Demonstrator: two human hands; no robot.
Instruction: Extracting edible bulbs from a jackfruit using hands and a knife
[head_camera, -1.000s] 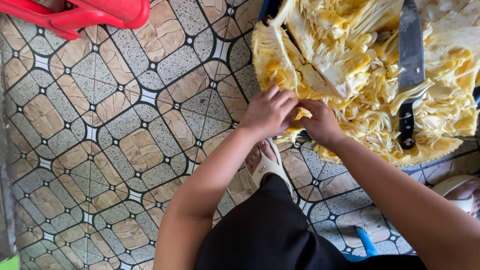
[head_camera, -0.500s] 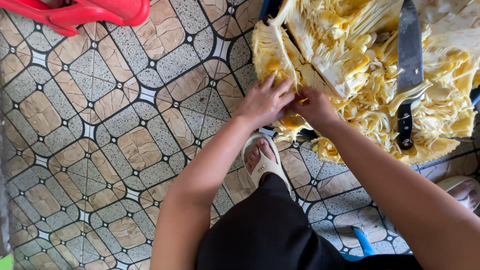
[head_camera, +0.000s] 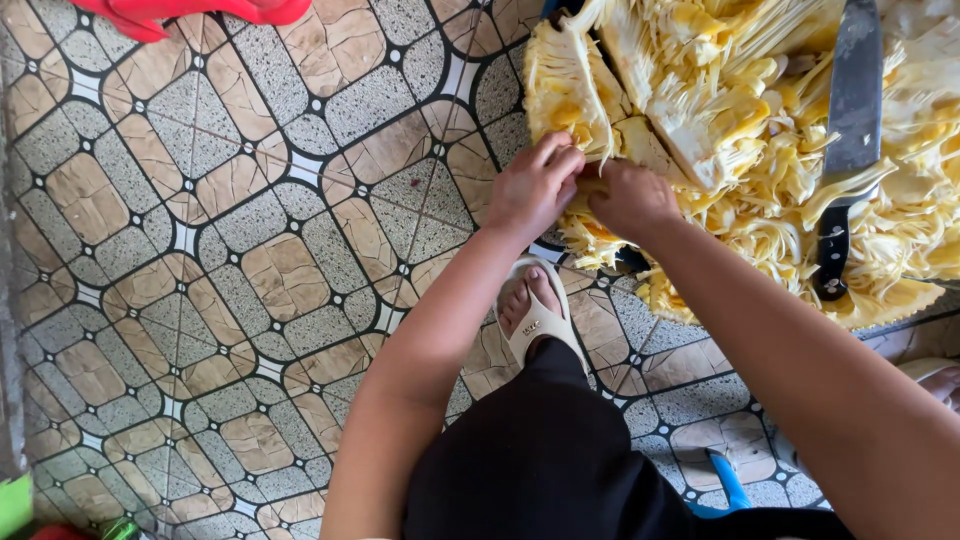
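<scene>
My left hand (head_camera: 532, 190) and right hand (head_camera: 630, 200) were both closed on the jackfruit (head_camera: 700, 130), fingers pinching its yellow flesh. A knife (head_camera: 848, 150) lay at three o'clock of my right hand, well apart.

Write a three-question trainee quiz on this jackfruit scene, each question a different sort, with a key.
1. True or false: the knife is held in the right hand.
2. Which does the left hand touch? A) the red plastic item B) the cut jackfruit C) the sandal
3. Fill in: the knife lies on top of the ____.

Key: 1 false, it lies free on the fruit, blade pointing away from the person; 2 B; 3 jackfruit.
</scene>
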